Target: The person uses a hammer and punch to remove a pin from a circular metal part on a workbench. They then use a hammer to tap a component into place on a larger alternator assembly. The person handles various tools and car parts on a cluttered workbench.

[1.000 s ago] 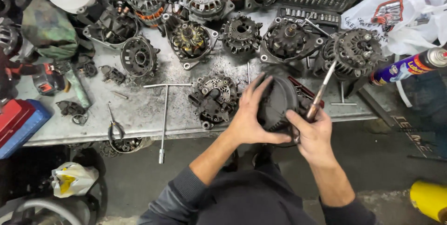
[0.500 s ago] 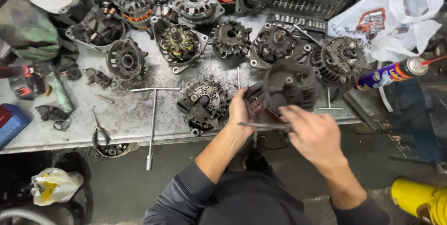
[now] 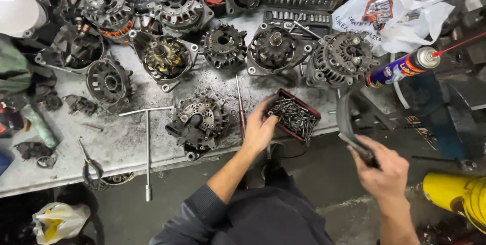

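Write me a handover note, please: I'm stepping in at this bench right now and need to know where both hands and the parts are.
Left hand: grip on the near end of the red tray of screws, which sits at the bench front edge.
Right hand: off the bench, to the right, holding a dark curved housing part.
Loose on the bench: screwdriver just left of the tray, T-wrench, an alternator between them, more alternators behind, spray can at right.
Done: the part is clear of the bench.
Left: no screw picked yet; the part is still in hand.
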